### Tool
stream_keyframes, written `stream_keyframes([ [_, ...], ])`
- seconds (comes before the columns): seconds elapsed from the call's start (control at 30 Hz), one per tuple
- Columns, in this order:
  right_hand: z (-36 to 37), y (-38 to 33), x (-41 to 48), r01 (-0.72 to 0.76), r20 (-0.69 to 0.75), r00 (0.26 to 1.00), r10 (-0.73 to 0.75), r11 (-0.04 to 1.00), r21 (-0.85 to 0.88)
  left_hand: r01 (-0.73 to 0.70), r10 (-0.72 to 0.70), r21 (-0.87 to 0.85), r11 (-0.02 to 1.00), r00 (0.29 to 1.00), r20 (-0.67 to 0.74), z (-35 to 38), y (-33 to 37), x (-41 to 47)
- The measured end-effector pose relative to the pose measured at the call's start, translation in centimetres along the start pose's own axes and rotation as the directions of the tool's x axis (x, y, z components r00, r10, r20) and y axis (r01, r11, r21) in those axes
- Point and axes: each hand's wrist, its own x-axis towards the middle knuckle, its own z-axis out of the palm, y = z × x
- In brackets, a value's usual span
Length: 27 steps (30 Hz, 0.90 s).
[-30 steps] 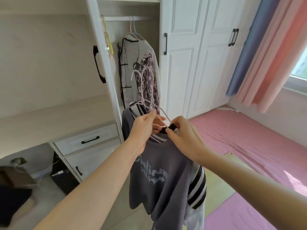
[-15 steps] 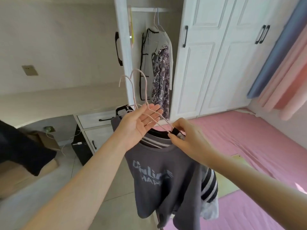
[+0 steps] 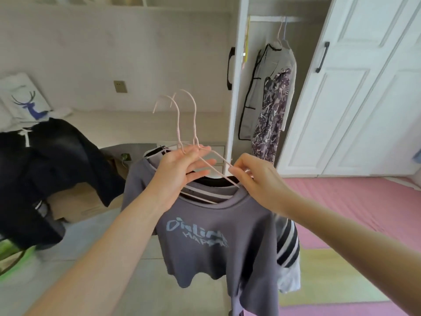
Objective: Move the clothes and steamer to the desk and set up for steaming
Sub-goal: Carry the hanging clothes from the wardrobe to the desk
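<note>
1. Because the left hand [image 3: 180, 172] carries the two pink hangers [image 3: 193, 124] on nearly straight, spread fingers [image 3: 200, 161], necks slotted between them, both could slide off; the right hand [image 3: 257, 181] pinches one wire arm at the collar.
2. Below the fingers hangs the grey T-shirt [image 3: 216, 236], a striped garment [image 3: 287, 245] behind it; a tilt could shed either.
3. Beyond the fingers lies the bench [image 3: 127, 124]; a dark garment [image 3: 52, 169] left of them drapes across the way.
</note>
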Motion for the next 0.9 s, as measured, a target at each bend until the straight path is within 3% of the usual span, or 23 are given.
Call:
stream_keyframes([
  [0.3,7.3,-5.5,7.7,0.144,0.065,0.987,-0.145,0.989,0.013,-0.04,0.07,0.241,0.97,0.991,-0.118,-8.9,3.0,-0.4],
  [0.73,19.2,-9.4,13.8,0.156,0.13,0.976,-0.175,0.978,0.138,-0.119,0.136,0.086,0.989,0.963,-0.231,-21.6,4.9,1.3],
  [0.8,20.7,-10.2,14.5,0.172,0.151,0.971,-0.184,0.981,0.094,-0.107,0.129,0.098,0.989,0.96,-0.25,-23.1,4.8,1.6],
  [0.9,22.9,-11.0,15.5,0.22,0.183,0.964,-0.194,0.966,-0.135,-0.058,0.098,0.133,0.989,0.944,-0.314,-24.8,4.3,2.0],
])
